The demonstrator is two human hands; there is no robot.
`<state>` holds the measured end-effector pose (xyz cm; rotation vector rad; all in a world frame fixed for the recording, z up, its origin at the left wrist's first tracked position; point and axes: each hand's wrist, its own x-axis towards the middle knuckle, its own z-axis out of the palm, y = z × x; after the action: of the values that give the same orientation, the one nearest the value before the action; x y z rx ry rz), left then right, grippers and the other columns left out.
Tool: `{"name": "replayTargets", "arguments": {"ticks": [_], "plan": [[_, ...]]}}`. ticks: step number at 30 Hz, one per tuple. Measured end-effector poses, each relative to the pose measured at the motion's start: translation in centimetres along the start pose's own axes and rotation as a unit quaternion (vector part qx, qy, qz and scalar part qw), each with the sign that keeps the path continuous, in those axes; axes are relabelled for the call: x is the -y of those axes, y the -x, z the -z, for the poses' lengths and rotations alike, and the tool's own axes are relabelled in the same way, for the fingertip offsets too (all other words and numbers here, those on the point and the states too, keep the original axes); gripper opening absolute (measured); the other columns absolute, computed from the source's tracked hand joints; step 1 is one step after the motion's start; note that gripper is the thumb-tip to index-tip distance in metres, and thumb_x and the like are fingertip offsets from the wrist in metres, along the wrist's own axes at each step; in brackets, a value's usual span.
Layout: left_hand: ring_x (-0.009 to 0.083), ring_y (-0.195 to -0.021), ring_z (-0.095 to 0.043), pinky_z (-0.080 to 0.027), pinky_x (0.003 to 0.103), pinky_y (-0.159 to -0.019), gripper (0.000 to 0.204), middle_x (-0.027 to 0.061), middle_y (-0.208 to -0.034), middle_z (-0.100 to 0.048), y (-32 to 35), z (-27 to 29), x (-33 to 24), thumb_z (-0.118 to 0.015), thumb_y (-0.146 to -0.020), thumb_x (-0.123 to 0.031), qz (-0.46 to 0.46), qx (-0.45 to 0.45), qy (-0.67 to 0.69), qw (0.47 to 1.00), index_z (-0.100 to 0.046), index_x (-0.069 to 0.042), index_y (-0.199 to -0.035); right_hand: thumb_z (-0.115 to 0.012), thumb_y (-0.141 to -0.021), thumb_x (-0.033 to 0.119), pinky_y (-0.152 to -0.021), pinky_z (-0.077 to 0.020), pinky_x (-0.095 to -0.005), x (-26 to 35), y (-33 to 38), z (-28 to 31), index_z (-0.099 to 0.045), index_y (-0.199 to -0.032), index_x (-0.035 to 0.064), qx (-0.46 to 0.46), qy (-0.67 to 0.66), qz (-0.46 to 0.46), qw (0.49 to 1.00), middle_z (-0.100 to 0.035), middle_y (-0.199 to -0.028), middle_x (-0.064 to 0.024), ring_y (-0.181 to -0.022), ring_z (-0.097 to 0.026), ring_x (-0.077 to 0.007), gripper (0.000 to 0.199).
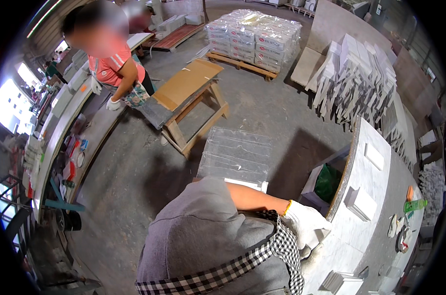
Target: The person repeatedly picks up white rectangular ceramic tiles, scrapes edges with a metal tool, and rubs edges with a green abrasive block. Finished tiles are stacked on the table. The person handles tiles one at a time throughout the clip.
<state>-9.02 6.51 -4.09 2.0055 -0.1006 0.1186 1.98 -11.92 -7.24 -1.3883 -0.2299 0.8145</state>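
Note:
My left hand [307,225], in a white knit glove with a yellow-edged cuff, reaches across to the right. It rests at the near edge of the white marble-topped table [353,243]. Its fingers are bent and close together; what they hold, if anything, is hidden. A pale shape just below the glove cannot be made out clearly, and my right hand does not show. Beyond the glove, a small stack of white tiles [361,204] lies on the table. Another tile stack [342,283] lies nearer to me, and a flat white piece [374,156] farther off.
A co-worker in a pink shirt [112,66] stands at far left beside a long bench [97,123]. Cardboard [188,83] covers a wooden trestle. Ahead are wrapped boxes [255,39] on a pallet and stacked stone strips [358,73]. A green bottle [415,205] lies at right.

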Motion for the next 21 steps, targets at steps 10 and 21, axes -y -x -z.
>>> {"name": "replayTargets", "arguments": {"ticks": [10,21], "plan": [[0.0381,-0.106,-0.066,-0.053,0.042,-0.087,0.097,0.0211,-0.114,-0.067,1.3,1.7,-2.2,-0.088,-0.052,-0.031,0.01,-0.023,-0.033,0.999,-0.051,-0.002,-0.137,-0.06,-0.1,0.017,-0.105,-0.0387,-0.0398,0.8,-1.7,-1.1,-0.047,-0.142,-0.0065,0.029,0.01,0.007,1.0,-0.055,-0.131,-0.0242,-0.122,-0.052,-0.0351,0.05],[0.0337,-0.106,-0.068,-0.052,0.04,-0.086,0.084,0.0182,-0.109,-0.071,5.3,3.7,-4.3,-0.093,-0.053,-0.024,0.071,-0.1,0.037,0.992,-0.055,-0.005,-0.126,-0.059,-0.1,0.015,-0.109,-0.0389,-0.0408,0.6,-3.0,-3.5,-0.046,-0.144,-0.0074,0.072,0.032,0.001,0.997,-0.055,-0.135,-0.0258,-0.126,-0.052,-0.0367,0.051]]}}
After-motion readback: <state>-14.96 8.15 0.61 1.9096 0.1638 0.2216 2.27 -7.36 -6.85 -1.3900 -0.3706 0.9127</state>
